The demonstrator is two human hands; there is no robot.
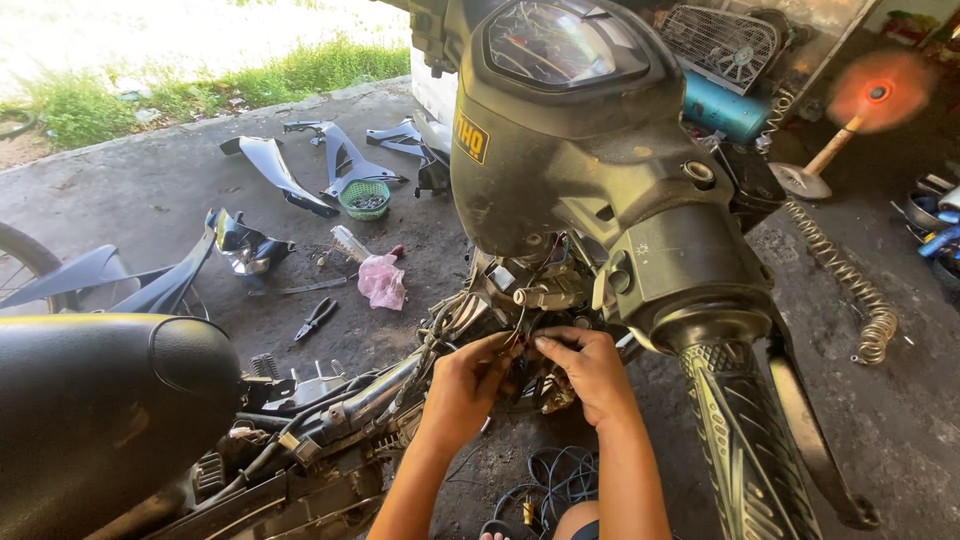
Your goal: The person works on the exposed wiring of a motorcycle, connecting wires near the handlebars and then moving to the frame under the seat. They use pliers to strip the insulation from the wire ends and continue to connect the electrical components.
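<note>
A stripped motorbike fills the view, its black handlebar cover (570,140) above and its black seat (100,410) at the left. Under the handlebar hangs a bundle of wires (520,345) beside the exposed frame. My left hand (465,385) and my right hand (590,370) meet at that bundle, fingertips pinched on the wires and a small connector between them. The rubber handlebar grip (745,440) and brake lever (810,440) stick out just right of my right hand.
Removed blue-grey body panels (300,170) lie on the concrete floor, with a green basket (364,198), a pink rag (382,282) and pliers (315,320). A coiled hose (850,275), a blue compressor tank (725,108) and a spinning fan (875,92) are at the right. Black cable (555,485) lies below my hands.
</note>
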